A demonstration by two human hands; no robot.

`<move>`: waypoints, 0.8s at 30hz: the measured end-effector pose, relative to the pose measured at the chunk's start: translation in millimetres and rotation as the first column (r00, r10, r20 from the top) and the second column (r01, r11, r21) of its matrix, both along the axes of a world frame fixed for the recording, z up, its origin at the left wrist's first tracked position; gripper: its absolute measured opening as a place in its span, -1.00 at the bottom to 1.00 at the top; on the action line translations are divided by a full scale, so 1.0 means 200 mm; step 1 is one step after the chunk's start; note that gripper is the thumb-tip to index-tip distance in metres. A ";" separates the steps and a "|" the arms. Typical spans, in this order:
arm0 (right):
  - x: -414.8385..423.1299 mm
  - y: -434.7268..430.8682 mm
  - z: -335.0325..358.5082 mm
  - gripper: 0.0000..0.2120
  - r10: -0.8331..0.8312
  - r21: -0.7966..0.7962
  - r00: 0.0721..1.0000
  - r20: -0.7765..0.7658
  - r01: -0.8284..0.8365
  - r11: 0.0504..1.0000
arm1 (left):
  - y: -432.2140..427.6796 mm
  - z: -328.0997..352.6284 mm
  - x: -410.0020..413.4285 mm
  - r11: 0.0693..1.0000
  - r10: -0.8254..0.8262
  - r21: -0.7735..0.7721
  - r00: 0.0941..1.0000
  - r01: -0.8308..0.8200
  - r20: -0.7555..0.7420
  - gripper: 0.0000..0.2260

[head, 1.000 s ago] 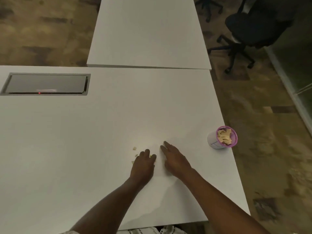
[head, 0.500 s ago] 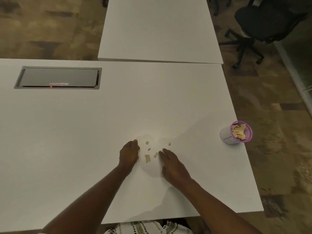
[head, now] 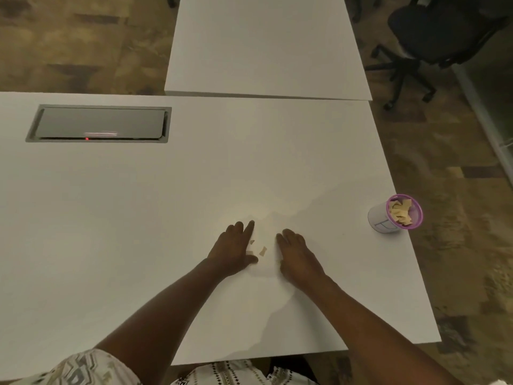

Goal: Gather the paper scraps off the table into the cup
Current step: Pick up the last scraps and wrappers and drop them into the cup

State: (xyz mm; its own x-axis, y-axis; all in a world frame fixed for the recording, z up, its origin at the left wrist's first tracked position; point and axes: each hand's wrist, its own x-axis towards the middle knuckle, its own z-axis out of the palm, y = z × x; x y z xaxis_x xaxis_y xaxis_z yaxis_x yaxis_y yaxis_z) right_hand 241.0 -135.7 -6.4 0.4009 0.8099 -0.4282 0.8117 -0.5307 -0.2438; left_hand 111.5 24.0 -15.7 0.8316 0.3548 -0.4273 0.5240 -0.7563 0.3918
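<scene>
A few small tan paper scraps (head: 262,250) lie on the white table (head: 138,218) in the narrow gap between my two hands. My left hand (head: 234,250) rests flat on the table just left of them, fingers stretched forward, its thumb side touching a scrap. My right hand (head: 298,252) lies palm down just right of them, fingers together. Neither hand holds anything that I can see. The cup (head: 395,213), white with a purple rim, stands near the table's right edge and holds several tan scraps.
A grey cable hatch (head: 98,123) with a small red light is set into the table at the far left. A second white table (head: 263,45) butts against the far edge. A black office chair (head: 433,31) stands on the patterned carpet at the back right.
Both hands have closed in on the scraps, narrowing the gap and pushing the scattered pieces into a tighter cluster. The view has shifted slightly; the cup has not moved on the table.
</scene>
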 end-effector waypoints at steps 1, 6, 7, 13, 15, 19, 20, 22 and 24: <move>-0.02 -0.01 -0.01 -0.45 0.037 -0.006 0.999 0.031 -0.037 0.999 | -0.01 -0.01 0.00 0.999 -0.035 0.017 0.999 0.035 -0.012 -0.17; -0.11 -0.04 -0.04 -0.77 0.047 0.037 0.997 0.062 -0.050 0.998 | -0.05 -0.07 -0.04 0.995 -0.077 0.075 0.991 0.069 0.112 -0.53; -0.11 -0.03 -0.04 -0.80 0.058 0.049 0.996 0.073 -0.061 0.997 | -0.06 -0.07 -0.05 0.996 -0.069 0.072 0.988 0.059 0.141 -0.63; -0.12 0.05 -0.03 -0.81 -0.033 0.186 0.997 -0.068 0.045 0.982 | -0.08 -0.07 -0.06 0.999 0.024 0.020 0.985 -0.028 0.172 -0.71; -0.12 0.07 -0.03 -0.73 -0.063 0.167 0.989 -0.136 0.085 0.982 | -0.08 -0.06 -0.06 0.997 0.082 -0.005 0.980 -0.083 0.183 -0.55; -0.12 0.06 -0.05 -0.61 0.008 0.165 0.989 -0.144 0.016 0.986 | -0.05 -0.06 -0.05 0.988 0.156 -0.044 0.974 -0.150 0.167 -0.37; -0.12 0.05 -0.06 -0.58 0.093 0.150 0.991 -0.100 -0.077 0.986 | -0.05 -0.06 -0.04 0.988 0.157 -0.039 0.974 -0.152 0.161 -0.39; -0.13 0.05 -0.07 -0.59 0.131 0.155 0.986 -0.105 -0.114 0.981 | -0.04 -0.06 -0.03 0.992 0.126 -0.012 0.978 -0.126 0.168 -0.52; -0.13 0.06 -0.07 -0.72 0.136 0.192 0.988 -0.077 -0.119 0.974 | -0.04 -0.06 -0.03 0.995 0.096 0.014 0.978 -0.100 0.187 -0.70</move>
State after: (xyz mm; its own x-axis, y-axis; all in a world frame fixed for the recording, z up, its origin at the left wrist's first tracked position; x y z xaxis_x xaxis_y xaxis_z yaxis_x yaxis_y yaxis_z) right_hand 215.6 -124.2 -21.3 0.2562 0.9207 -0.2945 0.8406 -0.3626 -0.4024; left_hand 105.8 15.4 -27.7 0.8564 0.4467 -0.2589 0.5157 -0.7150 0.4721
